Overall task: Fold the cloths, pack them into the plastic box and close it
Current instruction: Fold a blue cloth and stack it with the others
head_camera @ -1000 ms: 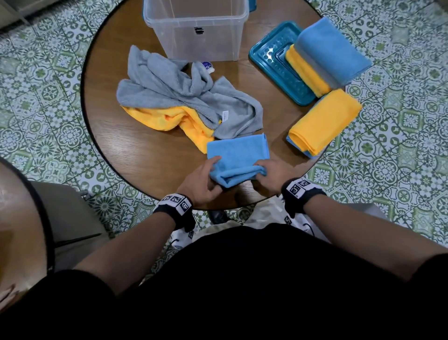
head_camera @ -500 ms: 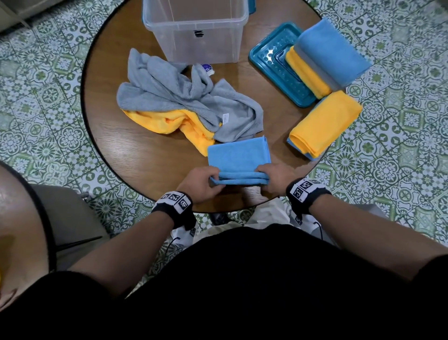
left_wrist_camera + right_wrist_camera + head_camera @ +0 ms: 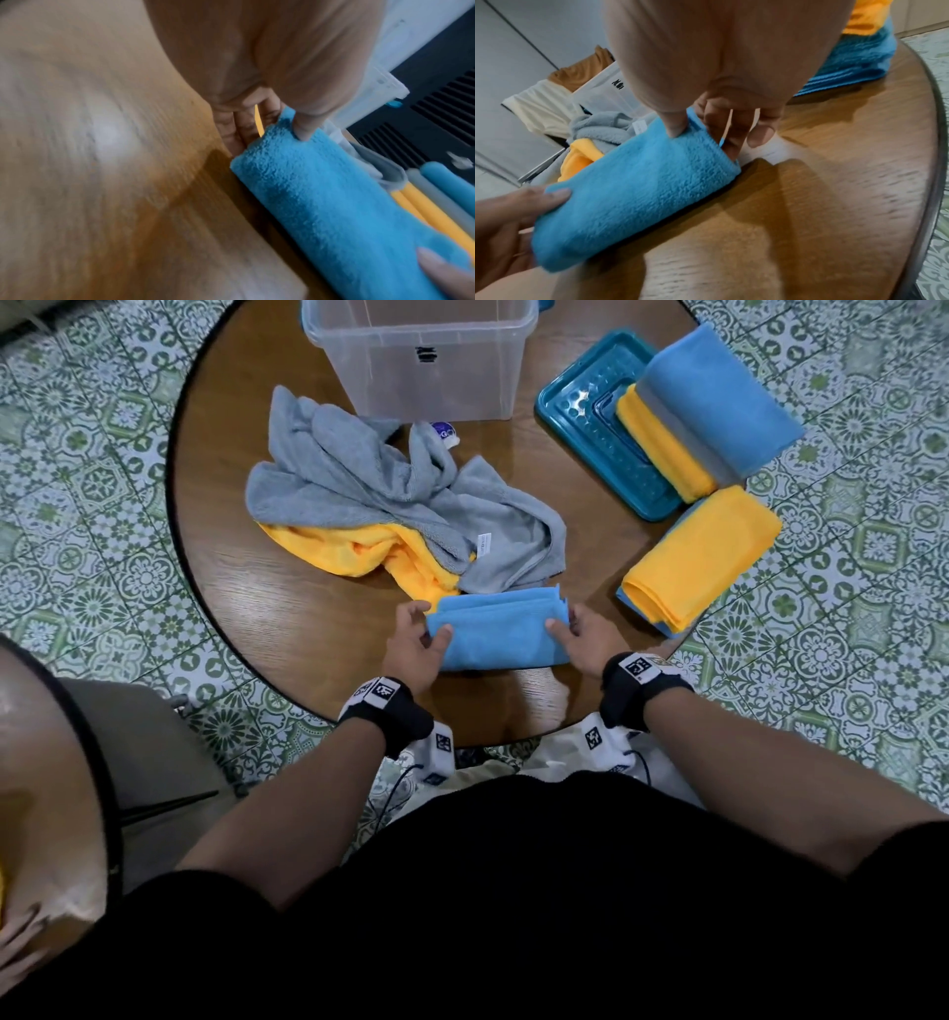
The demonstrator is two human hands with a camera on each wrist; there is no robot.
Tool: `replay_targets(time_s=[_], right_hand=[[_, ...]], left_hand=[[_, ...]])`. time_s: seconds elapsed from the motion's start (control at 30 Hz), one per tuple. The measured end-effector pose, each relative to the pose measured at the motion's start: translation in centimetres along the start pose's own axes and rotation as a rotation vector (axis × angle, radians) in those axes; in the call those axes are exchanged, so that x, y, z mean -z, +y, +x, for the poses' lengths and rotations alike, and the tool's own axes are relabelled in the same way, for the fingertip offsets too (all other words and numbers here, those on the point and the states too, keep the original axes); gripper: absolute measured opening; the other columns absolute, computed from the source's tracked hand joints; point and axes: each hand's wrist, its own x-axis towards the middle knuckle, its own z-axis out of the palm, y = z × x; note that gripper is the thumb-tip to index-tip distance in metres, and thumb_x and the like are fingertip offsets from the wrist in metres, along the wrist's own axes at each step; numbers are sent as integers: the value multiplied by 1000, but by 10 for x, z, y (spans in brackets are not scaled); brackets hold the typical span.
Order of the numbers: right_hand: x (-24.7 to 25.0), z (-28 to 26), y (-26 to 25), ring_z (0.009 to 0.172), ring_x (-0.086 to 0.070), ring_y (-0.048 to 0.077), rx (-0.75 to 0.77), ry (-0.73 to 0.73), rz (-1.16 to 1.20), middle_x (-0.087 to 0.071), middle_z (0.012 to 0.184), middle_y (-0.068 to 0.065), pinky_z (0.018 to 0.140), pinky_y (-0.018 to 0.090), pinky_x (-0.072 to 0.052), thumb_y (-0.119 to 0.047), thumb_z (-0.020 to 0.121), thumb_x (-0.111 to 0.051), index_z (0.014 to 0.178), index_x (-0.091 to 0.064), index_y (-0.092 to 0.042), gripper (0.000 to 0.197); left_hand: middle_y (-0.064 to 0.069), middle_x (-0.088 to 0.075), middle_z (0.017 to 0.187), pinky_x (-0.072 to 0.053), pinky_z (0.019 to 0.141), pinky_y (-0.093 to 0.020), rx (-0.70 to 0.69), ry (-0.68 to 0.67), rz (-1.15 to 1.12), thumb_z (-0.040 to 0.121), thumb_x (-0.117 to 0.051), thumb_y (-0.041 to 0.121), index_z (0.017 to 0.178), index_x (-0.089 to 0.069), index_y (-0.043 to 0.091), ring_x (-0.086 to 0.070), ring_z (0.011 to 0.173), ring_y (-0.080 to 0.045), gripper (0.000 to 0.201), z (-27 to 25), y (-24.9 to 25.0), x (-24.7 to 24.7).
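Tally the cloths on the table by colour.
Blue: 3 (held blue cloth, stack-top blue cloth, blue cloth under the folded yellow one)
Yellow: 3 (stacked, folded, loose)
Grey: at least 2 (stacked, loose heap, perhaps more than one)
Total: at least 8

The clear plastic box (image 3: 418, 356) stands at the far side of the round wooden desk (image 3: 318, 654). Right of the box lies the teal plastic lid (image 3: 590, 418), bearing a stack of folded blue, grey and yellow cloths (image 3: 703, 428). Nearer than the box lies a heap of loose grey and yellow cloths (image 3: 380, 516); nearer still, a folded blue cloth (image 3: 498, 629).
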Motion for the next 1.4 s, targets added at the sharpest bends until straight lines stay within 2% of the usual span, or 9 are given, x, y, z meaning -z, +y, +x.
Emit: replay_targets(time_s=[0.17,0.37,0.67,0.87,0.97,1.03,1.23,1.3,1.4], right_hand=[[-5,0,-6,115,-57,30,-26,40,-60,-60,128,13,92,34,-40,-44,102,-41,133,-49,-12,45],[-7,-7,-2,109,-59,33,37,121,-113,-64,121,16,86,32,-39,-43,103,-39,128,-55,-9,45],[-21,4,-4,103,-61,36,-211,188,-196,-66,110,20,85,38,-47,-50,101,-36,111,-64,-4,54],[-14,21,-2,101,-62,36,-298,120,-241,-67,111,19,74,32,-43,-57,94,-43,111,-66,-4,61],[-10,23,-3,97,-63,34,-339,89,-258,-67,109,18,69,31,-41,-61,91,-47,110,-66,-2,65],[-8,22,-3,94,-63,33,-359,70,-275,-66,107,17,67,31,-39,-62,89,-49,107,-65,-1,66],[0,-3,-17,105,-55,30,10,288,-305,-56,114,8,83,37,-43,-32,75,-67,116,-48,-18,47],[4,-13,-29,118,-50,26,268,162,-187,-52,132,4,98,40,-43,-29,65,-65,133,-43,-28,72],[9,-21,-44,120,-54,20,316,-104,-43,-56,134,1,101,36,-44,-37,61,-64,138,-46,-27,79]], left_hand=[[6,-72,105,-55,93,-44,136,-128,-97,69,-68,69,107,-66,27,-68,99,-14,56,6,-3,-2],[-17,-61,85,-40,63,-30,-89,-40,192,98,-51,44,95,-56,8,-58,77,-23,37,1,8,-2],[-6,-44,62,-34,57,-36,-30,-36,405,101,-46,42,83,-39,10,-52,68,-33,38,10,16,-18],[-15,-61,113,-45,77,-38,252,13,500,88,-51,67,117,-50,3,-60,104,-36,70,18,16,-19],[-16,-65,112,-47,72,-35,347,-116,463,76,-44,83,117,-58,2,-63,100,-34,93,23,11,-17],[-10,-65,100,-43,69,-32,346,-187,383,82,-49,75,103,-62,8,-61,92,-29,71,24,14,-19],[4,-70,93,-53,76,-28,138,-216,-121,84,-73,26,98,-66,22,-66,90,-17,15,9,32,-19],[-1,-73,94,-55,78,-32,77,-323,-225,79,-78,18,97,-69,21,-68,89,-20,21,7,44,-16],[-16,-74,97,-55,83,-46,-37,-452,-175,62,-83,36,97,-70,9,-70,92,-35,47,6,67,-8]])
